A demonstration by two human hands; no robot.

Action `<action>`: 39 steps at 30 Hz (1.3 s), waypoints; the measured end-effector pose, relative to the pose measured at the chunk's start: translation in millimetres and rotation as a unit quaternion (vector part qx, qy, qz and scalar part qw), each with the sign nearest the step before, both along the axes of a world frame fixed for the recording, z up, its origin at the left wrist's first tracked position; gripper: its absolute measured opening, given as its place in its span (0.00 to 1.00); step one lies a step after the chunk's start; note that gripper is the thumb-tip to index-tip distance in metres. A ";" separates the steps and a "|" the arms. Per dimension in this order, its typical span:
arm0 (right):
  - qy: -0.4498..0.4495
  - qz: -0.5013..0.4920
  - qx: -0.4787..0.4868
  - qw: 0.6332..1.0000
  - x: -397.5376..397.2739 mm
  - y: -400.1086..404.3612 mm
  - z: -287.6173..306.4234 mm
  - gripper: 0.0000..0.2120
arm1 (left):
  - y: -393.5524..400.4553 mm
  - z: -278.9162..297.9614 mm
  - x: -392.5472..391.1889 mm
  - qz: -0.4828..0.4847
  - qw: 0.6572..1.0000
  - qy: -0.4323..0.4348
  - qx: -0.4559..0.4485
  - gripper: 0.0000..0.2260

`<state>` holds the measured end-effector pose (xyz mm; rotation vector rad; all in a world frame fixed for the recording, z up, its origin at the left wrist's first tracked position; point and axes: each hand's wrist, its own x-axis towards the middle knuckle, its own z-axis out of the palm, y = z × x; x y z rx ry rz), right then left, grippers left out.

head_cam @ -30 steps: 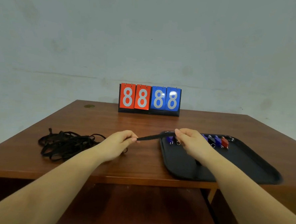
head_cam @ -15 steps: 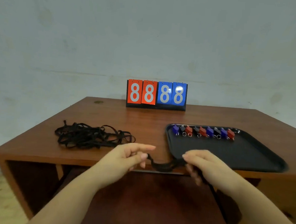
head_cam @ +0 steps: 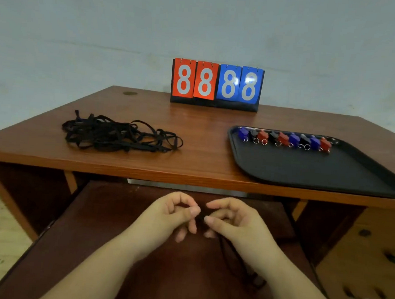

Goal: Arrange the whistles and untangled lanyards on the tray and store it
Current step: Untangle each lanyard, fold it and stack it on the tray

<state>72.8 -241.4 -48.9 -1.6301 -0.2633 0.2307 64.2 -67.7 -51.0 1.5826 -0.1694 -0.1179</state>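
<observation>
Desk [head_cam: 204, 136]: wooden, one; taken as the landmark for all places below.
Tray [head_cam: 306, 170]: one, black, on the desk's right part, its near right corner at the desk's front edge.
Whistles [head_cam: 285, 139]: nine counted in a single row along the tray's far edge; three blue, three red, three black; small metal rings at their near ends.
Lanyard pile [head_cam: 121, 134]: one tangled black heap on the desk's left part, well apart from the tray; number of cords in it cannot be told.
Held lanyard [head_cam: 236, 258]: one black cord, below the desk's front edge, trailing down under the right wrist.
Left hand [head_cam: 174, 215]: below the desk's front edge; grip pinched, thumb against forefinger, on the held lanyard's end.
Right hand [head_cam: 231, 223]: just beside the left hand; grip likewise pinched on the same cord.
Scoreboard [head_cam: 216, 84]: one, at the desk's far edge; two red and two blue cards, each showing 8.
</observation>
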 end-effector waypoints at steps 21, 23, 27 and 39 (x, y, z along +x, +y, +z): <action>0.006 -0.025 0.055 0.998 -7.5 -5.8 0.9 0.02 | -17.5 -2.8 -6.2 0.017 0.967 0.058 -0.248 0.08; -0.006 -0.009 0.049 0.999 -8.0 -6.1 0.7 0.03 | -21.4 -0.5 -7.1 0.021 0.956 0.061 -0.285 0.09; -0.009 0.021 0.041 0.999 -9.1 -7.0 2.9 0.07 | -23.0 7.0 -8.6 0.035 0.937 0.074 -0.341 0.10; -0.055 0.037 -0.219 0.974 -0.3 -26.1 2.7 0.09 | 13.3 19.1 3.7 0.166 0.950 -0.009 -0.262 0.10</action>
